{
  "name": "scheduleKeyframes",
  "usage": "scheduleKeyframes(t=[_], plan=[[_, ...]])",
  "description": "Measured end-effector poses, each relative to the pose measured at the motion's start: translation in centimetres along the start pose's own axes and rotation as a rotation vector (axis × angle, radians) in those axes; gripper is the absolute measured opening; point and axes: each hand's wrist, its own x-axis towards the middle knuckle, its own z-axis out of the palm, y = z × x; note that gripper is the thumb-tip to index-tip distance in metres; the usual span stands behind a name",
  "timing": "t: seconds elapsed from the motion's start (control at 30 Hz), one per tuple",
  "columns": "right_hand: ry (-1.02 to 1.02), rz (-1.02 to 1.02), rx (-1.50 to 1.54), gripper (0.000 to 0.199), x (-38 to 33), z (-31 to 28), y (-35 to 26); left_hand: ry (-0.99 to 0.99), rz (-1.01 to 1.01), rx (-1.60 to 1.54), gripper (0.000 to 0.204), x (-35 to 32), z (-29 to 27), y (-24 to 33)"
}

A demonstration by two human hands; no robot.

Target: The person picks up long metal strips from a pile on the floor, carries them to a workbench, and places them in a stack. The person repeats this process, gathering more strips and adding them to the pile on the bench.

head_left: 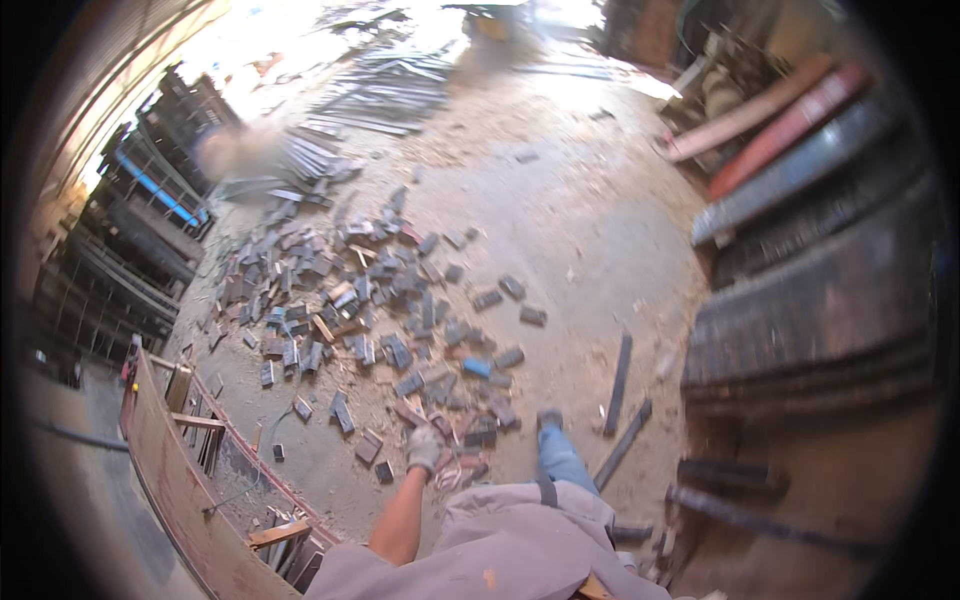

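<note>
Dusty floor: gloved left hand [424, 449] touches scattered metal offcuts [462, 436]

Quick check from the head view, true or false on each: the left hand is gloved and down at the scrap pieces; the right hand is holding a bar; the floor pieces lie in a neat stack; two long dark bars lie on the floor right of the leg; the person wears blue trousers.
1. The left hand is gloved and down at the scrap pieces. True.
2. The right hand holds a bar. False: no right hand shows in the view.
3. The pieces lie in a neat stack. False: they are scattered loose over the floor.
4. Two long dark bars lie right of the leg. True.
5. Blue trousers. True.
</note>
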Motion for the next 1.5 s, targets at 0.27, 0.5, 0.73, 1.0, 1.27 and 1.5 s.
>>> scheduleKeyframes(t=[0.27, 0.5, 0.73, 1.0, 1.27, 1.5], plan=[[0.056, -0.468, 0.009, 0.031, 1.6, -0.6, -63.8, -0.627, -1.087, -0.103, 0.048, 1.2, 2.8, 6.4], [0.066, -0.971, -0.26, 0.035, -3.8, 12.1, -98.2, -0.614, -0.796, -0.186, 0.055, 23.5, 11.0, 2.6], [0.149, -0.663, -1.834, 0.05, 1.4, 22.7, -104.2, 0.156, -0.911, -0.696, 0.028, 62.8, 13.2, -12.4], [0.143, -0.315, -1.478, 0.048, 7.4, 38.7, -126.9, 0.312, -0.979, -1.106, 0.035, 97.3, 6.9, -27.8], [0.264, -1.213, -2.0, 0.016, 6.7, 71.1, -175.4, -0.477, -1.311, -0.367, 0.029, 97.6, 15.7, -33.9], [-0.25, -1.039, -0.618, 0.022, -2.5, 102.9, -199.2, -0.711, -1.337, -0.417, 0.039, 114.7, 16.7, -50.3]])
